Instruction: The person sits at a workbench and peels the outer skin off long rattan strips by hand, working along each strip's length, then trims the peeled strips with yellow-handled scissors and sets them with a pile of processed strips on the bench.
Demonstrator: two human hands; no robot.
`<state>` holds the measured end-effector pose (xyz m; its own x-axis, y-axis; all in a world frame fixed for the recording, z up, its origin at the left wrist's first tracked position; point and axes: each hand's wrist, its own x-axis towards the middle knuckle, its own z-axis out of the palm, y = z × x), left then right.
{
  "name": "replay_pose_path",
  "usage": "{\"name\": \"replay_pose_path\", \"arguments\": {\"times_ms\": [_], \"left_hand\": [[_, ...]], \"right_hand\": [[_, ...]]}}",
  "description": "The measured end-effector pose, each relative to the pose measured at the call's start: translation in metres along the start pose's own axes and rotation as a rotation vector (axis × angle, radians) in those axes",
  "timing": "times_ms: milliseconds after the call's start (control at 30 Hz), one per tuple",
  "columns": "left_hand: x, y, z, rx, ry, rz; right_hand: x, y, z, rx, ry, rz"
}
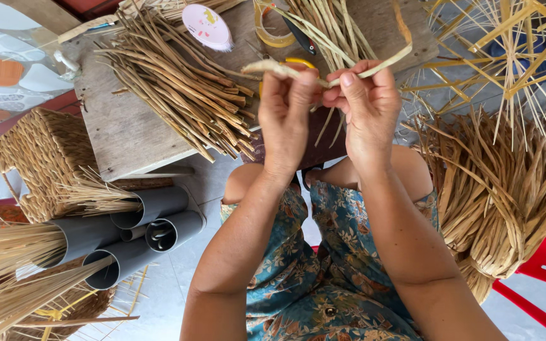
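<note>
Straw-coloured strand pinched by both hands: left hand and right hand closed on it, mid-frame above bench. Work looks early; cut stalk pile left, untouched.

hands: 2; grey pipes: 4; woven basket: 1; tape roll: 1

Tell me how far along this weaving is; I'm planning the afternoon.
Done: one finished tan woven straw basket sits beside the wooden board. In hand: the left hand and right hand pinch a pale dried fibre strand between them. Left: a large pile of loose brown dried stalks and a big brown bundle look unused.
</note>
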<state>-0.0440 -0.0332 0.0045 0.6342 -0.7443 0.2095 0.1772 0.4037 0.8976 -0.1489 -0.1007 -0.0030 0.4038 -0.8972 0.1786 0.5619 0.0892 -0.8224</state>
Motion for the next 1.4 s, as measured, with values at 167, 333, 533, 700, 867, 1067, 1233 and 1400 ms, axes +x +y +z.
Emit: {"name": "replay_pose_path", "arguments": {"times_ms": [167,333,533,700,867,1067,1233,1400], "left_hand": [[0.002,-0.001,-0.001,-0.07,0.003,-0.101],[0.008,-0.006,-0.006,-0.096,0.067,-0.116],[0.008,-0.005,-0.008,-0.214,0.092,-0.181],[0.007,-0.012,-0.006,-0.013,-0.024,-0.013],[0.009,-0.015,-0.014,-0.201,0.096,-0.168],[0.021,-0.008,-0.028,-0.219,0.21,-0.095],[0.012,-0.017,-0.022,0.247,-0.195,-0.303],[0.005,-0.021,-0.012,0.456,-0.436,-0.4]], "right_hand": [[0.002,-0.006,0.002,0.135,0.016,0.041],[-0.001,-0.008,0.002,-0.105,-0.002,-0.009],[-0.001,0.002,0.0,-0.107,-0.023,-0.035],[0.002,0.002,-0.004,-0.001,0.009,-0.008],[0.006,-0.001,-0.011,0.186,0.063,0.0],[0.013,-0.022,-0.029,0.137,0.089,-0.196],[0.01,-0.037,-0.038,-0.591,-0.106,0.066],[0.008,-0.026,-0.033,-0.883,-0.335,-0.116]]}}
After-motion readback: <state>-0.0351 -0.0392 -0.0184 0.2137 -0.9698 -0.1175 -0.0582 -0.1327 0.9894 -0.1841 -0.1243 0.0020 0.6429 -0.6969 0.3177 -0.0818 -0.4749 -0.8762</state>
